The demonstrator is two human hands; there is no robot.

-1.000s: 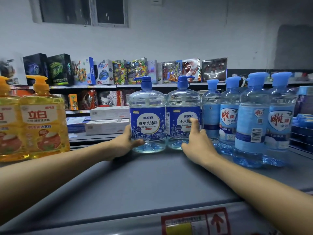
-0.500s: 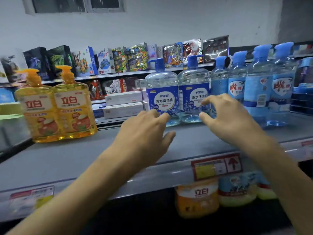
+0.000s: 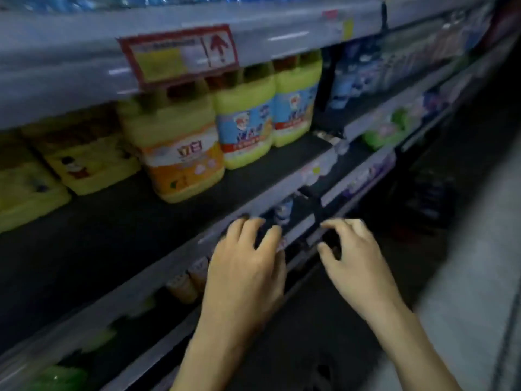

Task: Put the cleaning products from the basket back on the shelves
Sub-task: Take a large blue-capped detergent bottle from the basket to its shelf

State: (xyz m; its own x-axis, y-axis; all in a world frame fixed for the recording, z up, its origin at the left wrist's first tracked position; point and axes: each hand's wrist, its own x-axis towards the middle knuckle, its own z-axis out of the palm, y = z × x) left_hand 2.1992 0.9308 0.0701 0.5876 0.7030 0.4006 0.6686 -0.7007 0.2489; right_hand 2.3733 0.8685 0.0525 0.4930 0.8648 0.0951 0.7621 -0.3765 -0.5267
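The left hand point(image 3: 245, 266) and right hand point(image 3: 358, 261) are held empty, fingers loosely spread, apart from each other. Yellow detergent jugs point(image 3: 183, 153) are stood on the shelf point(image 3: 112, 221) above them.

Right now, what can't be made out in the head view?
Head view, motion-blurred:
Blue clear bottles on grey top shelf: cut by top edge.
Red-framed price tag: print blurred.
Yellow plastic jugs: tops partly hidden by that shelf's lip.
Dark floor shape, right: too dim to identify.
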